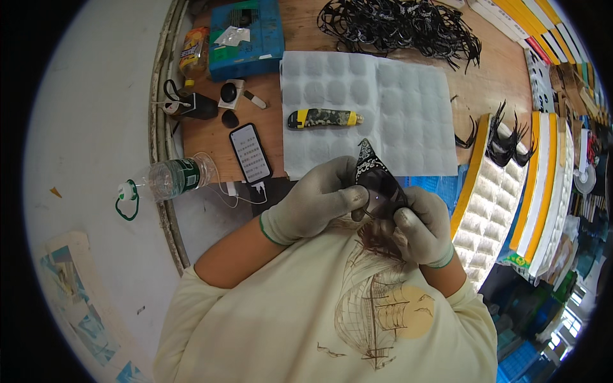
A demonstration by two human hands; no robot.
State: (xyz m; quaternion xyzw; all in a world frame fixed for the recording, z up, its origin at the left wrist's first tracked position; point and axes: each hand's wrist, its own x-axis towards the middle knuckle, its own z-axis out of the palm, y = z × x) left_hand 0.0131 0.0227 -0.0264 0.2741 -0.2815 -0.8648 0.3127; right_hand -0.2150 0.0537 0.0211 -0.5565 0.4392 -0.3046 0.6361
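Observation:
Both gloved hands are in front of my chest, around a pair of dark-lensed sunglasses (381, 195) whose frame has a black and white pattern. My left hand (325, 198), in a grey glove, grips one side, its thumb lying against the lens. On the other side my right hand (421, 223) pinches the dark edge between thumb and fingers. The patterned corner points up and away from me. Beyond the hands a moulded grey-white tray sheet (415, 121) lies on the table, and on it rests a long yellow-and-black tool with a camouflage pattern (325, 119).
A heap of thin black glasses-like strips (402, 29) covers the table's back. To the left are a phone (251, 153), a large clear bottle (169, 180), a blue box (246, 54) and a drink bottle (193, 54). Padded yellow-edged trays (485, 210) stand on the right.

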